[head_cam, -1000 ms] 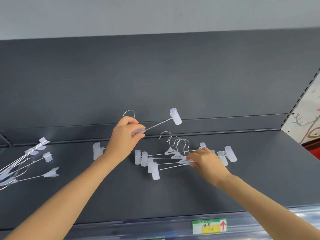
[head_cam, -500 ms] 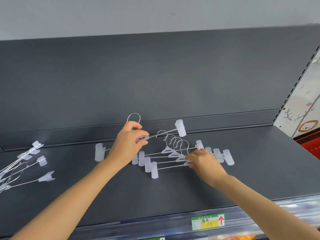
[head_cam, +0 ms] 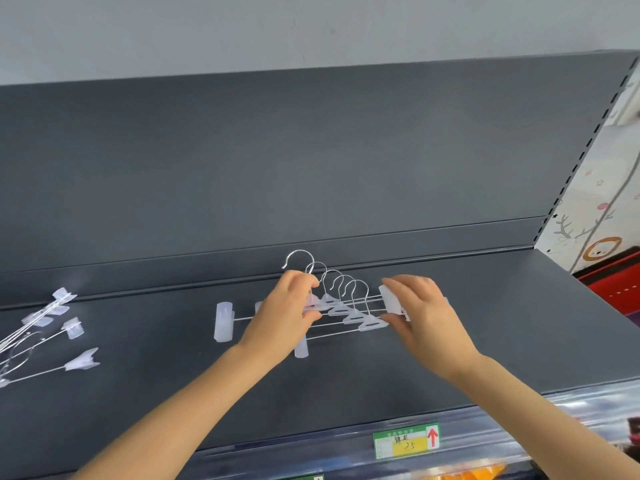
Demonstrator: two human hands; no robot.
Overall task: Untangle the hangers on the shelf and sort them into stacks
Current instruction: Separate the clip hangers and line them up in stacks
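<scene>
Left hand [head_cam: 287, 315] and right hand [head_cam: 427, 315] are pinched on a hanger [head_cam: 223, 322], which may be snagged on the stack [head_cam: 369, 324] if set askew.

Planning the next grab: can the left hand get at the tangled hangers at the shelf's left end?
Probably yes: only bare shelf lies between the left hand and the tangled hangers, but it must first release the stacked hangers.

Pale grey wall [head_cam: 311, 29] up top. On the rt, a white board [head_cam: 595, 188] w/ cartoon pics: a deer [head_cam: 568, 230] & a round orange lion face [head_cam: 602, 249]. Red box [head_cam: 620, 289] just under it. Low in front, a green & yellow price tag [head_cam: 405, 443] w/ a red arrow [head_cam: 433, 436]. Orange stuff [head_cam: 464, 474] at the bottom, blurry, maybe packets.
</scene>
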